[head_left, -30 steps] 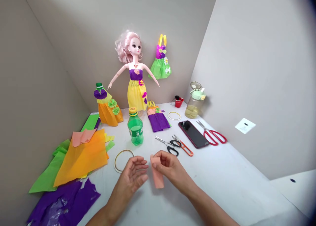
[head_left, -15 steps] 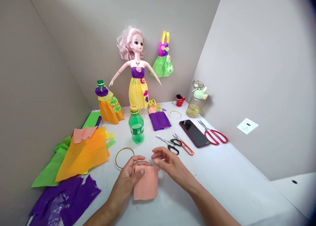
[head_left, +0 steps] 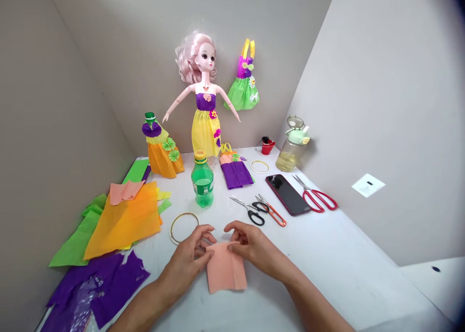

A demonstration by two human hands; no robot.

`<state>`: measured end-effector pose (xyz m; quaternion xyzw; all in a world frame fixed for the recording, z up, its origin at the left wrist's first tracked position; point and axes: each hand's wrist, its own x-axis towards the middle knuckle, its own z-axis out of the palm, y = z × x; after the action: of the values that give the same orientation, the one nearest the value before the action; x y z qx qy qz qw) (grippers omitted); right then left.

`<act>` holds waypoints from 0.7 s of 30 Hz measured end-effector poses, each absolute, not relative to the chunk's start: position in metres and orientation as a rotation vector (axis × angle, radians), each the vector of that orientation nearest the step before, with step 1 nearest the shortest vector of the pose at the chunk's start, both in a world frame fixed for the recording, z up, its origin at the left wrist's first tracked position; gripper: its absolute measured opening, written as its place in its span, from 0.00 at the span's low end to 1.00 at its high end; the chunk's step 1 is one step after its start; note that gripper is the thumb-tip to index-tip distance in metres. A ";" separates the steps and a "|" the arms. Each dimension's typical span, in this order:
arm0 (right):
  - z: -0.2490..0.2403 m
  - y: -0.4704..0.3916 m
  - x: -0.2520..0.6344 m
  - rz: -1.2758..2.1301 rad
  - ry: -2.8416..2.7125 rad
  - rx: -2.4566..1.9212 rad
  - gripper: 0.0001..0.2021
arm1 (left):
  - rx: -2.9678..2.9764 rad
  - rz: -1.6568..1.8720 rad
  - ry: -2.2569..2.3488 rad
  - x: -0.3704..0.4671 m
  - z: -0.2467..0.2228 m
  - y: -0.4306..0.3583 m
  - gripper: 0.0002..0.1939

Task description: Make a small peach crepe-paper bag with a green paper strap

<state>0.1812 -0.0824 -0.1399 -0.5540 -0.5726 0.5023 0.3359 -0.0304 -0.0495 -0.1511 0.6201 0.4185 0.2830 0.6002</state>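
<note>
A peach piece of crepe paper [head_left: 225, 271] hangs over the near part of the table, with a vertical crease right of its middle. My left hand [head_left: 194, 249] is closed on its upper left corner, thumb in front and fingers behind. At the upper right edge my right hand [head_left: 250, 247] pinches the same paper, also thumb in front. Just beyond the left fingers lies a roll of double-sided tape [head_left: 171, 230]. Black-handled scissors [head_left: 250, 211] and orange-handled snips [head_left: 274, 213] rest beyond the right hand.
Green, orange and purple crepe sheets [head_left: 123, 220] are piled at left. A green bottle [head_left: 202, 183], a doll [head_left: 206, 99] and a bottle in a paper dress [head_left: 163, 150] stand at the back. A phone [head_left: 286, 195], red scissors [head_left: 316, 196] and drinking bottle [head_left: 290, 150] are at right.
My right hand has moved down and taken hold of the paper's right side. The paper has shifted right and now shows wider, with a crease. The view has shifted slightly.
</note>
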 end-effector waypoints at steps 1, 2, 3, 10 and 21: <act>-0.141 -0.083 0.182 1.272 -1.533 -1.478 0.12 | 1.454 0.651 0.968 -0.030 -0.152 -0.049 0.18; -0.141 -0.083 0.182 1.241 -1.568 -1.509 0.12 | 1.474 0.644 0.972 -0.030 -0.154 -0.049 0.18; -0.142 -0.084 0.182 1.213 -1.601 -1.540 0.13 | 1.499 0.636 0.983 -0.030 -0.155 -0.050 0.18; -0.138 -0.085 0.181 0.880 -1.855 -1.771 0.13 | 1.897 0.681 1.117 -0.042 -0.153 -0.043 0.18; -0.148 -0.077 0.182 0.671 -1.858 -1.801 0.11 | 2.318 0.501 1.266 -0.071 -0.151 -0.018 0.05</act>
<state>0.1824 -0.0767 -0.1477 -0.6555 -0.6759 0.2441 0.2321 -0.0714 -0.0185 -0.1508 0.8402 0.4589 0.1815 0.2249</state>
